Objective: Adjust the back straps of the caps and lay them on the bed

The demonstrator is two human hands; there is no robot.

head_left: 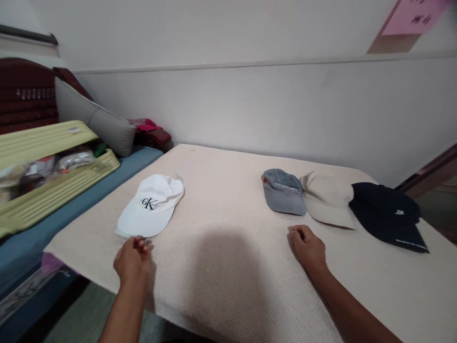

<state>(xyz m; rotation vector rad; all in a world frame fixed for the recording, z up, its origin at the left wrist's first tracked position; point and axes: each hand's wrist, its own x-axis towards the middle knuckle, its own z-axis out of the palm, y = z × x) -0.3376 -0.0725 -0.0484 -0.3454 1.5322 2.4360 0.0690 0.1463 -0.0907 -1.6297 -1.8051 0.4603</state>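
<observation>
Caps [328,193] sit in two places on the pale table [228,195] as I look through the head view: three make a row at the right of the frame, and the white cap [162,190] lies by itself left of centre. Going by how they lie, I judge the row formed as far as three, with the white cap left outside it; whether anything more remains, I cannot tell. My left hand [132,259], lower left, has its fingers partly curled right at the white cap's brim; I cannot tell whether they touch or pinch it. My right hand [310,247], right of centre, is loosely closed with nothing visible in it, just below the row and apart from it. Counting, I get four caps: one white, one grey cap [283,193], one beige cap [330,190] partly behind the grey one's edge, and one dark navy cap [385,209] farthest right. Besides those I count two hands, one grey pillow [94,116] at upper left and one pink note [412,16] at upper right.
</observation>
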